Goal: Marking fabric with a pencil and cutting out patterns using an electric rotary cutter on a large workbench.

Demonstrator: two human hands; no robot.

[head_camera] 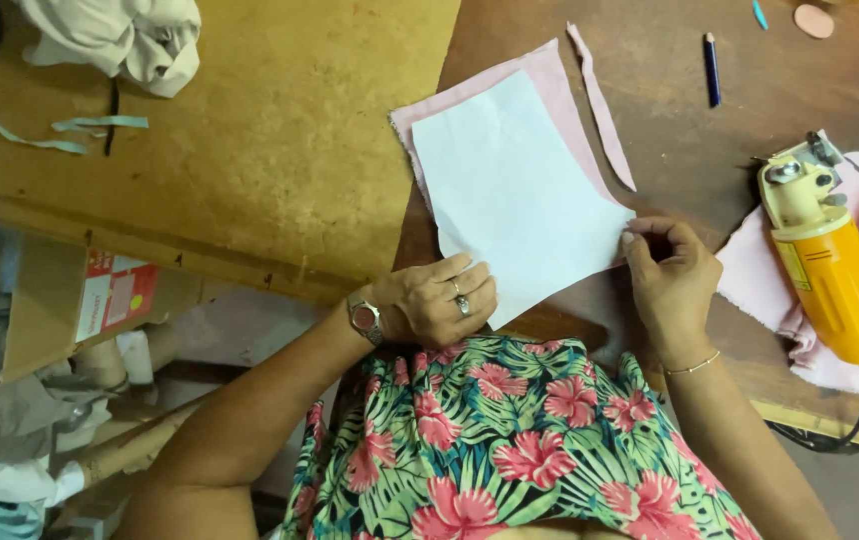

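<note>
I see the left hand (pixel 440 300) resting flat on the near edge of a white paper pattern (pixel 515 195), fingers together, pressing it down rather than gripping it. The right hand (pixel 672 275) pinches the pattern's right corner, its grip clamped on the paper between thumb and fingertips. The pattern lies on a piece of pink fabric (pixel 550 85), which shows along its far and right edges, on the brown wooden surface (pixel 670 140). A narrow pink strip (pixel 602 110) lies just beside the fabric. To the right, a yellow electric fabric cutter (pixel 830 270) rests on more pink cloth (pixel 765 290). A blue pen (pixel 713 68) lies farther off.
</note>
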